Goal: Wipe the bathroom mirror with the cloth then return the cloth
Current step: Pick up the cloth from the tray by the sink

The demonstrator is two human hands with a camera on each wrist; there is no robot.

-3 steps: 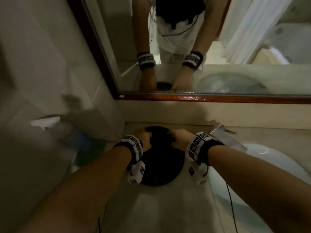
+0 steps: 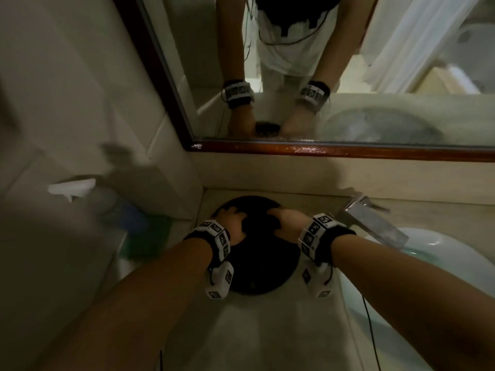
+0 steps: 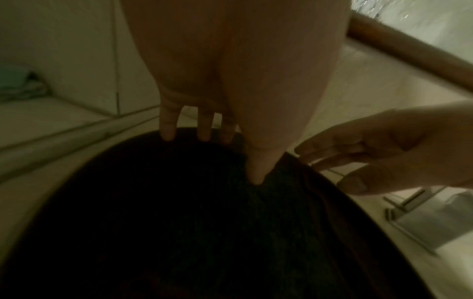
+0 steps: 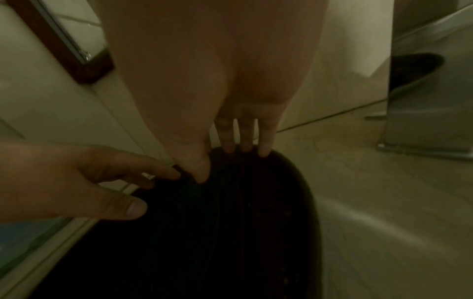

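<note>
Cloth (image 2: pixel 261 223): dark, it lies on a round black tray (image 2: pixel 265 274) on the desk (image 2: pixel 267 330), below the mirror (image 2: pixel 375 76), left of the sink (image 2: pixel 439 253).
Left hand (image 2: pixel 231 226): palm down, fingers straight, tips pressing the far left part of the cloth, released.
Right hand (image 2: pixel 288 222): palm down, fingers straight on the far right part, released.
Writing: none readable; wrist bands carry black-white marker squares.

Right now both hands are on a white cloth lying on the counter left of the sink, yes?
Not white: the cloth is black, as the head view shows. Both the left hand and right hand are on it, on the counter left of the sink.
</note>
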